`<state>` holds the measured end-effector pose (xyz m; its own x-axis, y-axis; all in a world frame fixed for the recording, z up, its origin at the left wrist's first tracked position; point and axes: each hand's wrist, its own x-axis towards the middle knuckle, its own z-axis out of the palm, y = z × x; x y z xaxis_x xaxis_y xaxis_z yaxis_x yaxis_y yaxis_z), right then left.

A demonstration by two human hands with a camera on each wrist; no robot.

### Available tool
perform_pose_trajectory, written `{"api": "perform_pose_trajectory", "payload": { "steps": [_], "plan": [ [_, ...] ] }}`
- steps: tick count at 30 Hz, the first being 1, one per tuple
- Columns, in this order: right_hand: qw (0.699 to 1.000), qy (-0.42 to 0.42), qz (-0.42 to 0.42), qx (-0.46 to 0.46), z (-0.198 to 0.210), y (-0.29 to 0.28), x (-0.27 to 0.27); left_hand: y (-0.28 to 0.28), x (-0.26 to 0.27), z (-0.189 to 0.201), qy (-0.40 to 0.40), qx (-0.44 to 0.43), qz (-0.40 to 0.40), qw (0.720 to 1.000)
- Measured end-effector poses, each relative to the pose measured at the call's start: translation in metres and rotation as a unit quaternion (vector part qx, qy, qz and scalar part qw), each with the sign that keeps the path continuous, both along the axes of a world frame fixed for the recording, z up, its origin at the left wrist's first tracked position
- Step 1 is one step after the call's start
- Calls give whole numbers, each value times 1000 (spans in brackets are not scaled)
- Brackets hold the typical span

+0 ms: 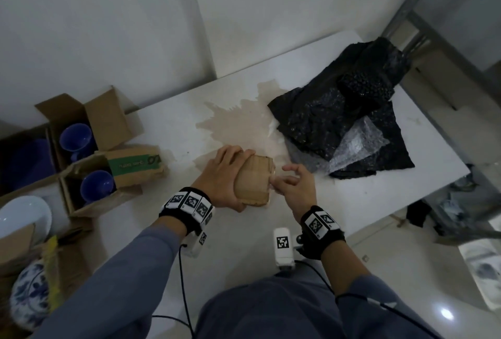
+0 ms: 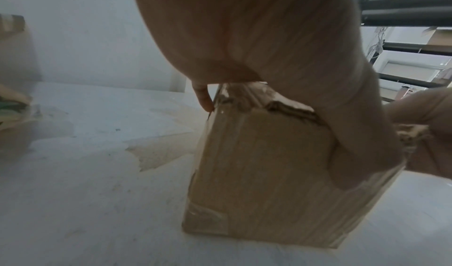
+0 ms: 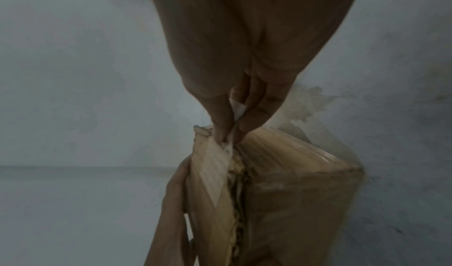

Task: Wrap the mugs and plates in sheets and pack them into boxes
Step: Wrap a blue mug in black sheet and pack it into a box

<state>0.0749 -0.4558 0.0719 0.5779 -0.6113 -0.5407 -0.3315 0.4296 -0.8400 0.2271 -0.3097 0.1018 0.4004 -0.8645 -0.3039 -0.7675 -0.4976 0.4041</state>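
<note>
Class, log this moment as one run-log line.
left hand: grips small brown cardboard box | right hand: pinches clear tape strip at box seam

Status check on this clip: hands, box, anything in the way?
Left hand grips small cardboard box on table. Right hand pinches tape strip at its seam. Box still shut. Nothing in the way.

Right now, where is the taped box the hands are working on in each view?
Head: the box is at centre on the table, gripped by the left hand, right hand at its end.
Left wrist: box at lower centre-right, under the palm.
Right wrist: box at lower centre; fingers pinch a tape strip.
Shared landmark: the brown stain beside the box.
</note>
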Motion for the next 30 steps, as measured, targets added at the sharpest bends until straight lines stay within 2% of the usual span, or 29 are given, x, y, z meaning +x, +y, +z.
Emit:
{"api": "perform_pose_trajectory", "payload": {
  "steps": [6,10,13,18,22,25,30],
  "plan": [
    [993,-57,-65,85,-10,14,-3,-2,-2,-4,23,0,7,1000],
    [985,-76,-106,116,-15,22,0,-18,-16,-5,50,9,102,993],
    [976,-84,-147,139,-19,26,2,-26,-31,-12,-3,-16,166,986],
    [965,-87,-175,175,-32,33,0,-26,-39,-24,-103,-29,153,982],
    [977,-48,-162,126,-42,47,-3,-27,-41,-27,-148,2,126,981],
    [986,-36,-143,79,-48,50,-3,-28,-41,-27,-139,5,132,982],
    [989,-35,-129,69,-58,47,-5,-42,-50,-21,-128,36,171,976]
  ]
}}
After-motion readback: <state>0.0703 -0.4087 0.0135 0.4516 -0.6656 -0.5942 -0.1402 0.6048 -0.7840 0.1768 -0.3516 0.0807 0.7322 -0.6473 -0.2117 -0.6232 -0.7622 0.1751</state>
